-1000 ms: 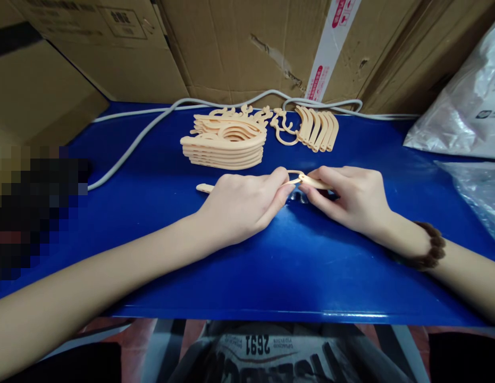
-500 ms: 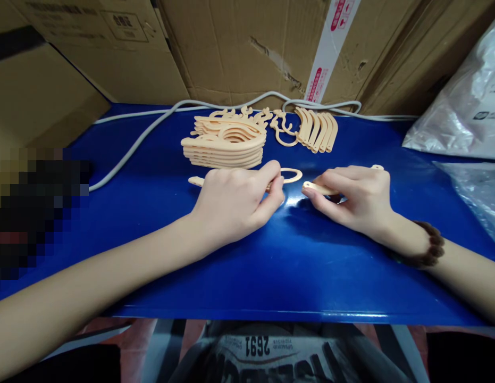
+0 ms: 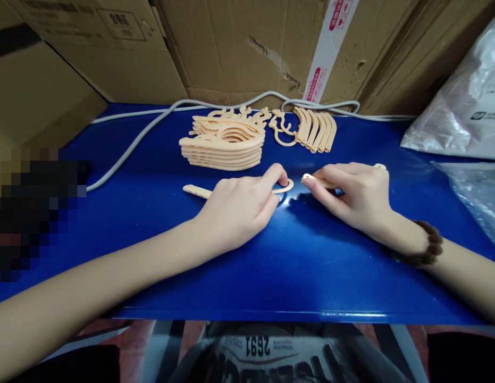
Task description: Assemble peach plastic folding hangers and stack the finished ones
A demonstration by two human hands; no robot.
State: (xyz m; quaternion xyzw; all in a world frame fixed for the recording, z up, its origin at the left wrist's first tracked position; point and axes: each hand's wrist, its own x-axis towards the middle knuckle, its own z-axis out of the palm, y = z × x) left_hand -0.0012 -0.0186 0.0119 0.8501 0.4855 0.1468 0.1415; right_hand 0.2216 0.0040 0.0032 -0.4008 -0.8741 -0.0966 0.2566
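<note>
My left hand [image 3: 241,207] is closed around a cream plastic hanger piece [image 3: 196,191]. Its flat arm sticks out to the left and a curved hook end [image 3: 287,186] shows past my fingertips; the middle is hidden under the hand. In my right hand [image 3: 353,191] I grip a separate cream hanger arm [image 3: 310,178], its holed end pinched between thumb and finger and its other end showing behind the knuckles. A small gap separates the two pieces. Beyond my left hand lies a stack of cream hangers [image 3: 223,151].
Loose hooks [image 3: 285,139] and a row of curved hanger arms [image 3: 318,130] lie right of the stack on the blue table [image 3: 271,282]. A white cable [image 3: 139,135] runs along the back before cardboard boxes [image 3: 239,48]. Plastic bags [image 3: 458,101] sit at the right.
The piece in my left hand has tilted and shifted slightly left, its hook end now lower. My right hand still holds its arm, the near end raised a little.
</note>
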